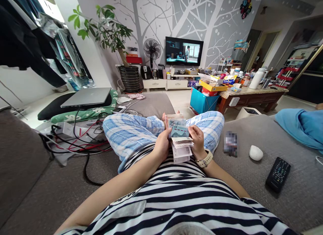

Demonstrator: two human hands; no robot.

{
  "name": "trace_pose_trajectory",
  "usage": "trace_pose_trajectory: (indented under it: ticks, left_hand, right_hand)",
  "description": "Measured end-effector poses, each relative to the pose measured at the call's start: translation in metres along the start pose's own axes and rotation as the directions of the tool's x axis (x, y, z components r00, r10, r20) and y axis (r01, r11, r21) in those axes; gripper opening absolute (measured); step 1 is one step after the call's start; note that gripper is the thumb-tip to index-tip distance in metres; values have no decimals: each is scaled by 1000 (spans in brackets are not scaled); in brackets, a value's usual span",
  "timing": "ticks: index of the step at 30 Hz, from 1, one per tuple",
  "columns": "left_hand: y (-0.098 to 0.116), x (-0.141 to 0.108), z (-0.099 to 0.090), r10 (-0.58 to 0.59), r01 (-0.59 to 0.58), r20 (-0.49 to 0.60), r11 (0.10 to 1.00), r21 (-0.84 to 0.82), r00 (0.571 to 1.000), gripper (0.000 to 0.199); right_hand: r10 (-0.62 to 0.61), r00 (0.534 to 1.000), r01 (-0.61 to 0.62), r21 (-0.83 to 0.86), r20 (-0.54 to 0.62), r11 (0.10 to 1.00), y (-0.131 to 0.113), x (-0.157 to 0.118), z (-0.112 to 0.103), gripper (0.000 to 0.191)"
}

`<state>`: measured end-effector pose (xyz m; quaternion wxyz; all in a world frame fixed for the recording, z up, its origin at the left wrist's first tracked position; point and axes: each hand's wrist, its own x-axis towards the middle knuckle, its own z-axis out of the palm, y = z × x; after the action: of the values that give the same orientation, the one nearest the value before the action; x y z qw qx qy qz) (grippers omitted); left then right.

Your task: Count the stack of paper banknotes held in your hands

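Several banknotes [179, 131] are held between my two hands above my crossed legs. My left hand [163, 144] is closed on their left edge, thumb on top. On the right side my right hand [197, 140] grips the notes, its fingers closed at their edge; a beige watch band is on that wrist. The upper notes are greenish-blue and fanned out, with pinkish ones behind them. A folded stack of pale notes [182, 142] lies lower, near my right fingers, and purplish notes [181, 154] hang beneath it. The fingertips under the notes are hidden.
Right of my legs, a blurred small item [230, 143], a white stone-like object [255, 153] and a black remote [278, 174] lie on the grey sofa. Tangled cables [83, 140] and a closed laptop [86, 97] are at left. A cluttered table [247, 91] stands ahead right.
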<state>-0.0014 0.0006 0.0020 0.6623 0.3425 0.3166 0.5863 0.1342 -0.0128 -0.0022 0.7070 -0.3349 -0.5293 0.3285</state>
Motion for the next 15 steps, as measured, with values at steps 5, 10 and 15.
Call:
trace_pose_trajectory:
  ticks: [5, 10, 15]
  left_hand:
    - [0, -2, 2, -1, 1, -7, 1000, -3, 1000, 22]
    - [-1, -1, 1, -3, 3, 1, 1000, -16, 1000, 23]
    - [-1, -1, 1, -14, 14, 2, 1000, -17, 1000, 24]
  right_hand:
    - [9, 1000, -9, -9, -6, 1000, 1, 0, 0, 35]
    - [-3, 1000, 3, 10, -1, 1000, 1, -1, 0, 35]
    - [14, 1000, -14, -25, -4, 1000, 2, -1, 0, 36]
